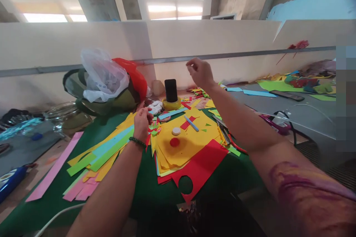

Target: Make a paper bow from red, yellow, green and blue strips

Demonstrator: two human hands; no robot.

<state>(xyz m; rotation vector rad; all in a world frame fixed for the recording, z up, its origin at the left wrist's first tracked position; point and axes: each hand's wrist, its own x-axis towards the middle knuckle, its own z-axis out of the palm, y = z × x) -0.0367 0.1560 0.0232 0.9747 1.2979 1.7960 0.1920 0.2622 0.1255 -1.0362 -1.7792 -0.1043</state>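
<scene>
My left hand (pixel 142 124), with a bead bracelet on its wrist, is closed in a pinch beside a crumpled white tissue (pixel 155 107). Raised above the back of the table, my right hand (pixel 201 73) has its fingertips pressed together. Anything in either pinch is too small to make out. Between my arms lies a stack of yellow paper (pixel 167 155) bearing a red paper circle (pixel 174 142), a white round cap (pixel 176 131) and a light blue pen (pixel 191 123). Nearer me, a red sheet (pixel 203 166) has a round hole cut in it.
A phone (pixel 170 90) stands upright in a yellow tape roll (pixel 171 104). Coloured paper strips (pixel 111 152) spread on the left, scissors (pixel 222 131) on the right. A bag (pixel 122 96) with plastic bags sits at the back left, before a low wall (pixel 178 39).
</scene>
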